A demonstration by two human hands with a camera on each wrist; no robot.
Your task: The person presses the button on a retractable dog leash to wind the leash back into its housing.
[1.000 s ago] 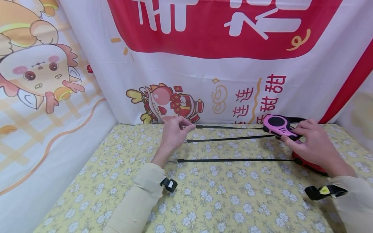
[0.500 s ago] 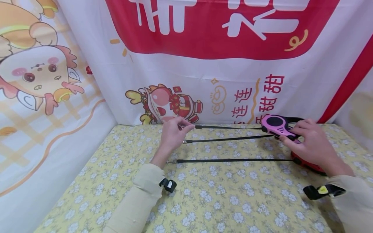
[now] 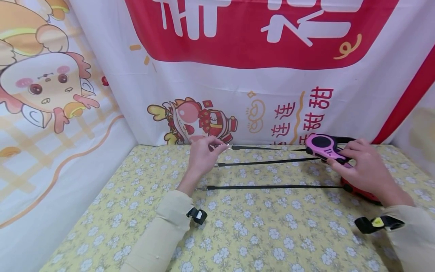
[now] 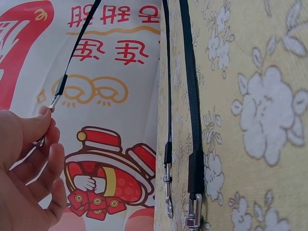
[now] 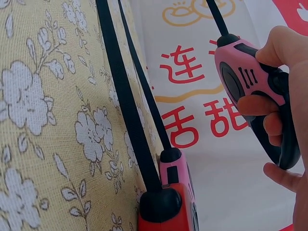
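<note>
I've got L hand (image 3: pixel 201 155) pinching the metal clip (image 4: pixel 54 102) & R hand (image 3: pixel 366 168) gripping the pink retractable leash (image 3: pixel 323 146), above counter (image 3: pixel 251 234) far R, w/ red leash (image 3: pixel 361 193) & 2nd pink leash (image 5: pixel 184 175) lower.

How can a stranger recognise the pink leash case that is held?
Above the yellow flowered cloth, toward its far right, find the right hand. It grips the pink leash case. Unlike the other pink case and the red case, it is in a hand.
</note>
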